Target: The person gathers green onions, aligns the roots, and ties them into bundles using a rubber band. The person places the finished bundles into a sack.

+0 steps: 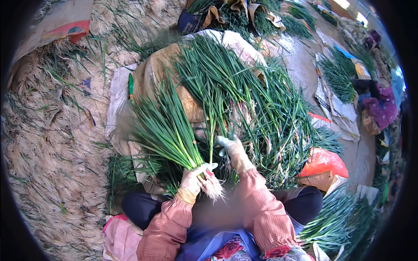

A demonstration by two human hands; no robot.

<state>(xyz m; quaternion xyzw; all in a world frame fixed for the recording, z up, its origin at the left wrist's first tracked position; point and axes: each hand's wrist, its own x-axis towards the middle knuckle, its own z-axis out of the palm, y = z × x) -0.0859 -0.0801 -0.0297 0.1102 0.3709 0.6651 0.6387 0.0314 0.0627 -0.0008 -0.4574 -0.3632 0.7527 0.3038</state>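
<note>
In my gloved left hand I grip a bunch of green onions just above its roots. The long leaves fan up and to the left, and pale stringy roots stick out on the right of my fist. A single thin stalk rises beside the bunch. My gloved right hand is close by on the right, its visible fingers apart, next to the lower ends of loose green onions. Those lie heaped before me, roots and leaves tangled. What touches the right palm is hidden.
Tan sacking lies under the heap. Dry, pale root litter covers the floor at left. A red bag sits by my right knee, with more green onions below it. At far right is another person's purple sleeve.
</note>
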